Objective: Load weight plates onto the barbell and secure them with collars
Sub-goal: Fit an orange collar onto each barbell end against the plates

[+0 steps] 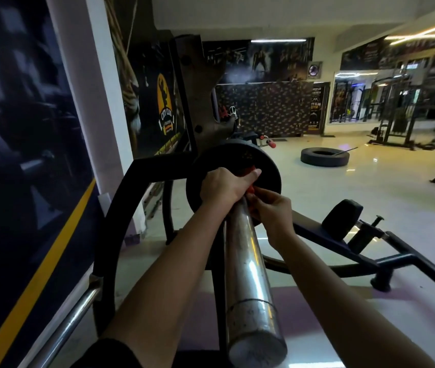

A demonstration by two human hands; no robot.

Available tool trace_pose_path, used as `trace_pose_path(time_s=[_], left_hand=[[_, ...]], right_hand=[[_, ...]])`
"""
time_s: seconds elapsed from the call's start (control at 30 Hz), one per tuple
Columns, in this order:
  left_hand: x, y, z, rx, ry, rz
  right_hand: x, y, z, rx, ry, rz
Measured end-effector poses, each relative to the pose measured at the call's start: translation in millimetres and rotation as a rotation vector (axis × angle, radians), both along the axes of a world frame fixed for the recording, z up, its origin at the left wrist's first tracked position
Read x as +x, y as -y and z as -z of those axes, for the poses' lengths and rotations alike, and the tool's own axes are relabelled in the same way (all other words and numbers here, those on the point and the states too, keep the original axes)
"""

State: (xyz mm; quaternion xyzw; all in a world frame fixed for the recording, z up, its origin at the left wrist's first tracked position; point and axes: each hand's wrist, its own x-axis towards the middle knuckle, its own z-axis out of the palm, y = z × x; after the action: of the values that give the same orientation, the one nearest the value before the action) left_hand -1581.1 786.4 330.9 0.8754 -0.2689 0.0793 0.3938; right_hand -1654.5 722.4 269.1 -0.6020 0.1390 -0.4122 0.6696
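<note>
The steel barbell sleeve [248, 277] runs from the bottom centre away from me. A black weight plate [237, 158] sits on it at the far end. A red collar [249, 170] is on the sleeve against the plate, mostly hidden by my fingers. My left hand [224, 185] is wrapped over the top of the collar. My right hand [273, 212] grips the collar from the right and below.
A black curved rack frame [131, 197] stands left of the plate, by a postered wall. A bench with a black roller pad [342, 219] lies on the floor to the right. A large tyre [324, 157] rests further out, machines behind it.
</note>
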Motion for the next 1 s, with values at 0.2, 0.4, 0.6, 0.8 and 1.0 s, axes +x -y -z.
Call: trace_pose_path(time_s=[0.2,0.4,0.6,0.8,1.0], left_hand=[[17.1,-14.0,-3.9,-0.215,-0.116,-0.066],[24.1,-28.5,1.3,-0.493,-0.842,0.185],[44.8,-30.9,24.8,-0.699,-1.041,0.219],[58.3,-19.0,47.6,-0.777,-1.076,0.237],[46.3,-34.9,38.6,-0.703,-0.867,0.236]], right_hand=[[10.5,-3.4,4.1,-0.045,-0.053,0.124],[8.0,-4.7,-2.4,-0.055,-0.082,0.113],[5.5,-5.2,-7.7,-0.077,-0.110,0.095],[3.5,-4.9,-6.9,-0.140,-0.150,0.137],[-3.0,-6.9,-11.7,-0.421,-0.254,0.231]])
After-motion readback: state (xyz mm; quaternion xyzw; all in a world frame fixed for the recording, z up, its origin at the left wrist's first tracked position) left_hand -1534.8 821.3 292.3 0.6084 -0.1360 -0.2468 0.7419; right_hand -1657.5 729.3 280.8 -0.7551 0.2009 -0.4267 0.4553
